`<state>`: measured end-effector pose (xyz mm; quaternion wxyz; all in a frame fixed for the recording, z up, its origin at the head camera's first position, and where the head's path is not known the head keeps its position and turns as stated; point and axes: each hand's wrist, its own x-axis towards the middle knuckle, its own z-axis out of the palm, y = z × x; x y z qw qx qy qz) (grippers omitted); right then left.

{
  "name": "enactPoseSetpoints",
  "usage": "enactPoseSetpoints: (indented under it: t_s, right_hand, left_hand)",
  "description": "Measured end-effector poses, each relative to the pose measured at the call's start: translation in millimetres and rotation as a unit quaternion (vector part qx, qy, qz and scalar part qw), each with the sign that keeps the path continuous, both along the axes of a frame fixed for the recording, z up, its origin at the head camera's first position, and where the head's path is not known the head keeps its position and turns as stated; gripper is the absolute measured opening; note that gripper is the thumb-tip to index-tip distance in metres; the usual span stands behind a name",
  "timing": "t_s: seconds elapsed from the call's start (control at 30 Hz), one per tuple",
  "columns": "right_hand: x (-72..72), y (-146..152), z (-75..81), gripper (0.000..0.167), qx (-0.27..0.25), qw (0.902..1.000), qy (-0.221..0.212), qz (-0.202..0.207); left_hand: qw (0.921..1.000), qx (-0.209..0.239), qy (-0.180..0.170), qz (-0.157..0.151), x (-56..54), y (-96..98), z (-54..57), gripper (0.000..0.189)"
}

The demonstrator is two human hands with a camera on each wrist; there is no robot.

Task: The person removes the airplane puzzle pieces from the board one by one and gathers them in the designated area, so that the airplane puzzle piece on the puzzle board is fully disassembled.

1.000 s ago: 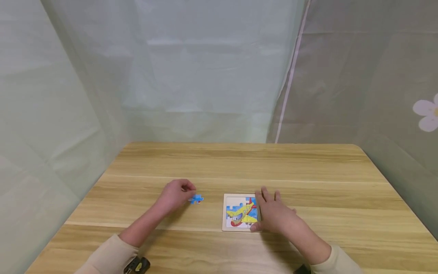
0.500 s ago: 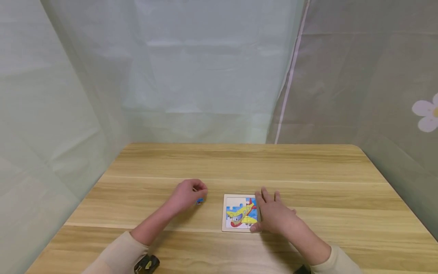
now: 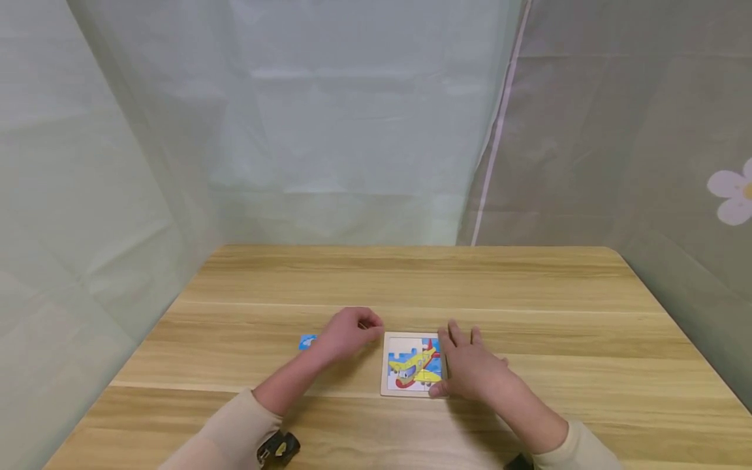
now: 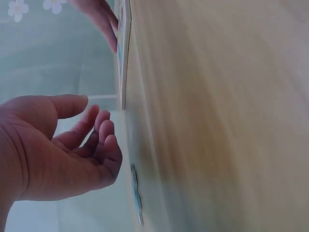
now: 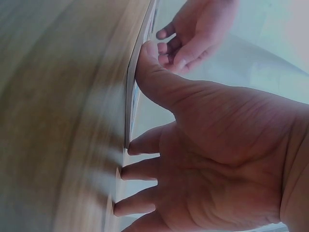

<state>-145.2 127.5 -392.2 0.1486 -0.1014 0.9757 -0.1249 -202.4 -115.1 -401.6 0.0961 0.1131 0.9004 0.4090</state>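
The left forearm enters from the lower edge, left of centre, and slants up to the right. The left hand (image 3: 351,333) is just above the worktop (image 3: 411,281), near the left edge of the puzzle tray (image 3: 384,367); its fingers (image 4: 107,128) are loosely bent and show nothing held. The right forearm comes from the lower right, slanting up to the left. The right hand (image 3: 474,367) rests at the tray's right edge with fingers straight and spread, the thumb touching the lower right corner.

There are two hands and one tray, in the lower middle of the frame. The tray carries one airplane picture (image 3: 416,369), and its pale bottom shows at upper left. Left of the left hand lie blue puzzle pieces (image 3: 307,341), partly hidden; their number I cannot tell.
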Motion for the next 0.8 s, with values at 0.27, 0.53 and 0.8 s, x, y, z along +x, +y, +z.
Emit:
enactPoseSetpoints:
  t_s: [0.27, 0.53, 0.8]
  right_hand:
    - [0.9, -1, 0.4, 0.109, 0.001, 1.0000, 0.001, -0.002]
    - [0.1, -2, 0.3, 0.108, -0.002, 1.0000, 0.000, -0.001]
    - [0.0, -2, 1.2, 0.109, 0.002, 1.0000, 0.000, 0.000]
  left_hand:
    - [0.9993, 0.026, -0.010, -0.026, 0.9, 18.2, 0.9, 0.008]
    - [0.9984, 0.017, -0.027, -0.047, 2.6, 33.6, 1.1, 0.009]
    - [0.9976, -0.005, -0.050, -0.048, 3.9, 46.2, -1.0, 0.008]
